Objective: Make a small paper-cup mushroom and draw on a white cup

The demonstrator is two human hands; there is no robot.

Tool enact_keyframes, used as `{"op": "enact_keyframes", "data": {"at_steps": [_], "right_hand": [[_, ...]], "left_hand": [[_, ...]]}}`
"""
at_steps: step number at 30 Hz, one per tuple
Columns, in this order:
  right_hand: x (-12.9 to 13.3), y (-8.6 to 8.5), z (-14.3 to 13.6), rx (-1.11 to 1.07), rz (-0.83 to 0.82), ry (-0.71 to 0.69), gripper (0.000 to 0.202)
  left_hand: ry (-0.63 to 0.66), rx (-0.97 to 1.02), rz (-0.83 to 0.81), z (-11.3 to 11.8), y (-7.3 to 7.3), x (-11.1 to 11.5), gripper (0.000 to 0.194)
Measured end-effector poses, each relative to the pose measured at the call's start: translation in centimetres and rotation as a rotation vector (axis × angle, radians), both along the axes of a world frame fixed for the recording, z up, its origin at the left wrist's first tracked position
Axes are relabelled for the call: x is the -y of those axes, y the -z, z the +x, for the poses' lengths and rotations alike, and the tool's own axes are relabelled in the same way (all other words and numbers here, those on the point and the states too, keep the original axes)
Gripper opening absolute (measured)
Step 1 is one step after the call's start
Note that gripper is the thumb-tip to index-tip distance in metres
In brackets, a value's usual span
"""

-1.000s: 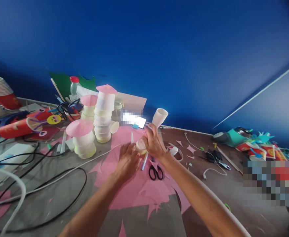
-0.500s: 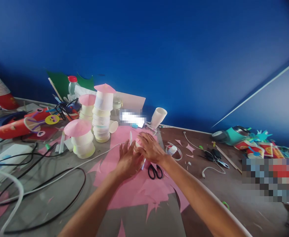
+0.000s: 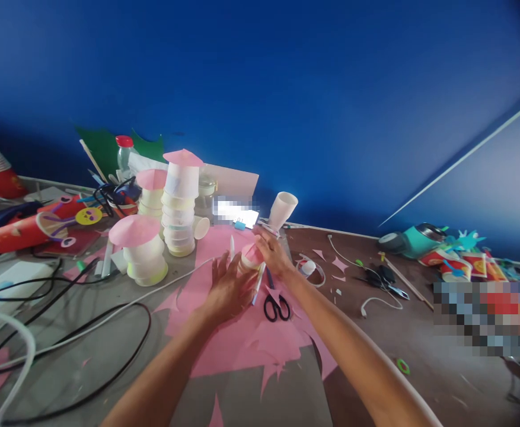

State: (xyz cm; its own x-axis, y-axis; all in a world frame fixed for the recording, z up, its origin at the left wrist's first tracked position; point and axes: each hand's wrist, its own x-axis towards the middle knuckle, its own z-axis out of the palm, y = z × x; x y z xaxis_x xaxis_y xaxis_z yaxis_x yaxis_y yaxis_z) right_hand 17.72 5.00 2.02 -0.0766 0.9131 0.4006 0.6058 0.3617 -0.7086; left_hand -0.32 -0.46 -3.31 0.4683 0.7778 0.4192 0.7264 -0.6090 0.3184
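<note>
Between my two hands stands a small white paper cup with a pointed pink paper cone on top. My left hand curves against its left side, fingers partly spread. Along its right side and rim, my right hand is closed. Fingers hide much of the cup. Under it lies a cut pink sheet. Black-handled scissors rest just in front of my right hand, and a white pen-like stick lies beside the cup.
Stacked white cups with pink cone roofs stand to the left, with a shorter stack nearer. Cables loop across the left side. A white cup leans behind my hands. A white-capped bottle and a turquoise flask are right.
My right hand has shifted from over the cone to its right side, uncovering the pink cone. My left hand has moved slightly down and left. The view has shifted a little.
</note>
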Motion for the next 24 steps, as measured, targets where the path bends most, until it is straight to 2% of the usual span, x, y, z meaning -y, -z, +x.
{"op": "enact_keyframes", "data": {"at_steps": [6,11,15,19,21,24], "right_hand": [[-0.3,0.2,-1.0,0.017,-0.058,-0.077,0.033],[0.3,0.0,-0.8,0.097,0.049,-0.095,0.022],[0.3,0.6,-0.7,0.175,0.155,-0.114,0.024],[0.2,1.1,-0.7,0.185,0.166,-0.125,0.028],[0.4,0.9,-0.6,0.187,0.156,-0.120,0.031],[0.7,0.1,0.0,0.147,0.126,-0.056,0.047]], "left_hand": [[0.005,0.006,-0.002,0.0,0.6,-0.3,0.044],[0.011,-0.019,-0.029,0.0,0.2,-0.1,0.046],[0.009,-0.032,-0.029,0.1,-0.1,0.0,0.050],[0.000,-0.025,-0.022,0.1,0.0,-0.1,0.057],[0.005,-0.019,-0.016,0.1,0.1,-0.2,0.057],[0.007,-0.013,-0.002,0.0,0.2,-0.2,0.051]]}}
